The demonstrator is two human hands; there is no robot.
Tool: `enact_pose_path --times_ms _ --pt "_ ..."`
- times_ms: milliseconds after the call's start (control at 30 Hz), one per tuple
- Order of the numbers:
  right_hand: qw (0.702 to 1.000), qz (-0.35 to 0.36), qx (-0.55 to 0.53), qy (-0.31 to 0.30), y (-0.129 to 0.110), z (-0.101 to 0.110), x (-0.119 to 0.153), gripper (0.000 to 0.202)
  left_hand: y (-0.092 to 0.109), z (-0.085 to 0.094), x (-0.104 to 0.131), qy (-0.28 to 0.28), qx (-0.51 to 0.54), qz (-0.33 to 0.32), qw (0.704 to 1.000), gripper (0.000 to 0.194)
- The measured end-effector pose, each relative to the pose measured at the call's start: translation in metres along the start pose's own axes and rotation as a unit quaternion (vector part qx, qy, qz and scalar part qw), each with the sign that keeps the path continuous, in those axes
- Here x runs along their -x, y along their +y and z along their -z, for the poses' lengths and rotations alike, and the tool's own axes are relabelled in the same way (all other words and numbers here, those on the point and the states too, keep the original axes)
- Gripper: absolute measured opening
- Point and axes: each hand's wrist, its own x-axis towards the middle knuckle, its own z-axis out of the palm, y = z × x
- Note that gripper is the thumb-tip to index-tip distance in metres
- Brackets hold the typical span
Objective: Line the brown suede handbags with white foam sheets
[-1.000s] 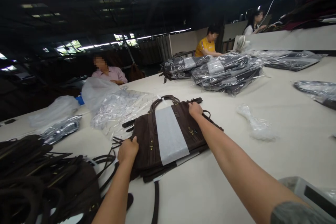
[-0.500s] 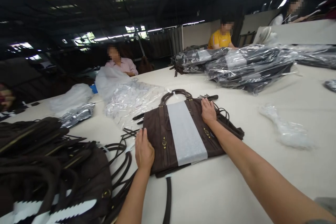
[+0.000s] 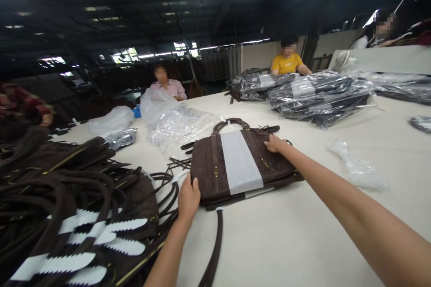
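Note:
A dark brown handbag lies flat on the white table, its handles pointing away from me. Around its middle runs a band of white paper, and small brass buckles show on both sides. My left hand grips the bag's left edge, thumb on top and fingers partly hidden. On the far right side, my right hand is closed on the bag's edge. A loose brown strap trails from under the near edge toward me.
Brown bags with white strap wraps are heaped at left. Clear plastic bags lie behind the handbag, and plastic-wrapped bags are piled at back right. Crumpled plastic lies at right. Several people sit or stand beyond the table.
Both hands have gone from lying flat on the handbag to gripping its sides. The bag's near edge appears slightly raised. My view has shifted left and up.

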Motion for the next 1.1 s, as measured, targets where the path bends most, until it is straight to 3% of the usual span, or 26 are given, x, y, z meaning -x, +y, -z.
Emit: enact_pose_path --times_ms 133,233,333,433,467,533,600,667,800,1000,1100 --pt "0.997 0.057 0.014 0.056 0.002 0.019 0.029 0.056 0.000 0.022 0.028 -0.022 -0.024 -0.081 0.996 0.036" --pt "0.987 0.115 0.014 0.113 -0.007 0.026 0.049 0.053 -0.004 0.054 0.046 -0.022 -0.060 -0.146 0.987 0.041" --pt "0.967 0.171 0.011 0.186 -0.019 0.023 0.071 0.050 -0.012 0.104 0.061 0.023 -0.178 -0.197 0.964 0.046" --pt "0.947 0.219 0.000 0.237 -0.030 0.012 0.095 0.047 -0.025 0.168 0.079 0.134 -0.401 -0.227 0.877 0.050" --pt "0.940 0.235 -0.001 0.247 -0.034 0.009 0.103 0.047 -0.030 0.190 0.087 0.174 -0.457 -0.218 0.845 0.052" --pt "0.928 0.265 -0.002 0.262 -0.039 0.003 0.121 0.046 -0.043 0.233 0.104 0.232 -0.499 -0.153 0.821 0.059" --pt "0.916 0.292 -0.003 0.277 -0.042 0.000 0.144 0.046 -0.058 0.269 0.123 0.249 -0.489 -0.069 0.833 0.067" --pt "0.906 0.310 -0.010 0.288 -0.042 0.000 0.173 0.045 -0.071 0.297 0.142 0.225 -0.465 -0.019 0.856 0.070" --pt "0.907 0.317 -0.020 0.274 -0.032 0.004 0.248 0.045 -0.082 0.327 0.177 0.199 -0.417 -0.007 0.887 0.067" --pt "0.918 0.320 -0.008 0.235 -0.008 0.002 0.374 0.040 -0.048 0.361 0.217 0.225 -0.280 0.077 0.930 0.039" --pt "0.923 0.342 -0.008 0.173 -0.005 0.006 0.429 0.043 -0.021 0.382 0.238 0.208 -0.167 0.062 0.962 0.032"
